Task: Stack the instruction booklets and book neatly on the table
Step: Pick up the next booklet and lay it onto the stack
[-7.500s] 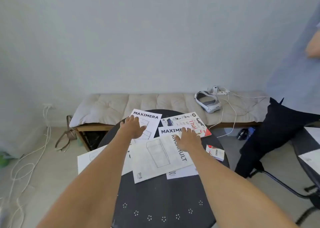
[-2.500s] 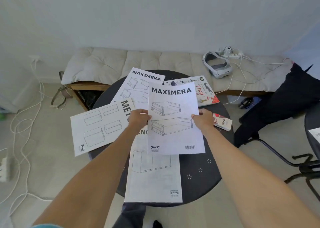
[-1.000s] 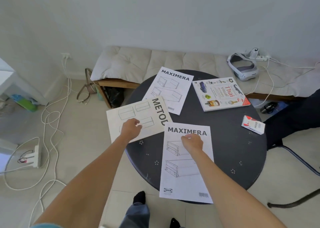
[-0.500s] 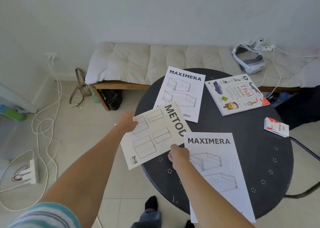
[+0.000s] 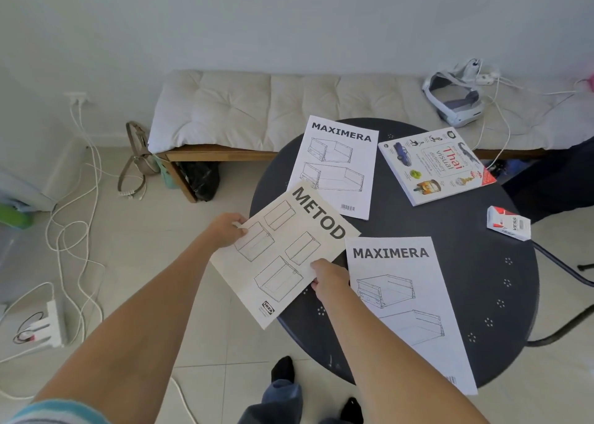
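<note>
The step in hand looks like gathering: the METOD booklet (image 5: 286, 253) is gripped by both hands at the table's (image 5: 475, 263) left edge, more than half of it hanging out past the rim over the floor, turned askew. The left hand (image 5: 226, 229) pinches its far-left edge, fingers (image 5: 239, 224) closed on the paper with the thumb on top. The right hand (image 5: 328, 279) grips the near-right edge, fingers curled under and closed on the sheet.

Nothing is stacked yet. One MAXIMERA booklet (image 5: 337, 169) lies flat toward the table's far edge, its near-left corner tucked just under the METOD booklet. A second MAXIMERA booklet (image 5: 408, 311) lies at the near edge, its lower end overhanging the rim, just beside the right hand. The Thai visual dictionary (image 5: 434, 166) sits at the far-right edge, apart from the booklets.

The next move probably calls for turning the METOD booklet square and laying it on the near MAXIMERA booklet, edges matched, before bringing in the rest.
</note>
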Motion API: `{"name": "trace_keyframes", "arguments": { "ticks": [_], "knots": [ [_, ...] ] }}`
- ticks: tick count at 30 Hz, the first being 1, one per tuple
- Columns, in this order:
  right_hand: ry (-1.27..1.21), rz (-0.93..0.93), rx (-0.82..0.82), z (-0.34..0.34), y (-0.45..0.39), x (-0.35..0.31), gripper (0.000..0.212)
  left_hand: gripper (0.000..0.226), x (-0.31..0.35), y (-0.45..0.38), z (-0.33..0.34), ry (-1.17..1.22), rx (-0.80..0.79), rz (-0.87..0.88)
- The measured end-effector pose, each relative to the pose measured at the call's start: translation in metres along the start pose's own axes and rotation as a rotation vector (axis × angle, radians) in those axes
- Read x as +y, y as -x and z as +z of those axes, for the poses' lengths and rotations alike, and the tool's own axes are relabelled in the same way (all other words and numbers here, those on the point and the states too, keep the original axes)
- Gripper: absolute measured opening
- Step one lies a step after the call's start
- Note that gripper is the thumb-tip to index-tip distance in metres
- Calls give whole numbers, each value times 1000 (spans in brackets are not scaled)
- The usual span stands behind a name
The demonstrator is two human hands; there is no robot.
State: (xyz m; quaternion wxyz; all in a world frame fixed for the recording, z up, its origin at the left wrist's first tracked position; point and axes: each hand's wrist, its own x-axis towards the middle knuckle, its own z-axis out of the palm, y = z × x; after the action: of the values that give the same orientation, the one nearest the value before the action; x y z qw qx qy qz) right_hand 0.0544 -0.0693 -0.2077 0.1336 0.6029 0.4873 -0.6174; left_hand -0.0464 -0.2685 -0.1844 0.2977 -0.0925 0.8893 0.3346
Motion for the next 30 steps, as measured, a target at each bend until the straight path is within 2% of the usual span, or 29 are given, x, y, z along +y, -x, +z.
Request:
{"name": "trace_keyframes", "arguments": {
  "ticks": [2,7,11,16,23,25,27,30],
  "knots": [
    [-3,-31,-20,-1,4,0,5,20,-4,6,-3,66,-42,-32],
    [58,-170,-169,-2,14,-8,11,18,-13,21,-13,253,-152,-84],
    [182,-347,-200,-15,15,-27,10,14,-7,33,-13,405,-210,-135],
    [265,-450,-220,-55,12,-56,11,14,19,52,10,488,-193,-111],
    [380,-510,-65,-136,-11,-80,5,10,59,79,72,518,-213,-50],
    [426,-532,4,-158,-17,-84,13,11,67,88,91,545,-225,-30],
    [453,-531,49,-180,-23,-85,11,14,75,98,112,563,-246,-16],
    [487,-512,66,-209,-33,-84,22,15,84,113,141,562,-271,-21]
  ]
}}
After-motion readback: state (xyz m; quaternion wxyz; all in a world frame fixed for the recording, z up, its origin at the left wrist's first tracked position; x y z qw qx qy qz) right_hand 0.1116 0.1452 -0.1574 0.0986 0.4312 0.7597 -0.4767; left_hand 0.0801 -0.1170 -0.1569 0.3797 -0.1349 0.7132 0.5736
